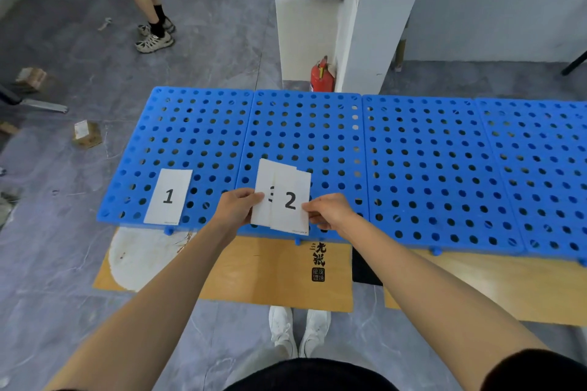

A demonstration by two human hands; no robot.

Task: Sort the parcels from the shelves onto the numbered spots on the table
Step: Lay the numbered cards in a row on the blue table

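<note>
**A:** Why are both hands on those sheets?

**B:** The left hand (236,208) pinches the left edge of a fanned stack of white paper number cards (265,181), thumb on top. The right hand (328,211) pinches the right edge of the front card marked 2 (290,200), probably to peel it off the card behind, where a 3 peeks out.

**A:** And the table?

**B:** The blue perforated plastic table (428,168) carries the white card marked 1 (168,197), flat at its near left edge, so 2 likely goes just right of it. No parcel is placed yet. A small brown cardboard box (87,133) lies on the floor to the left.
</note>
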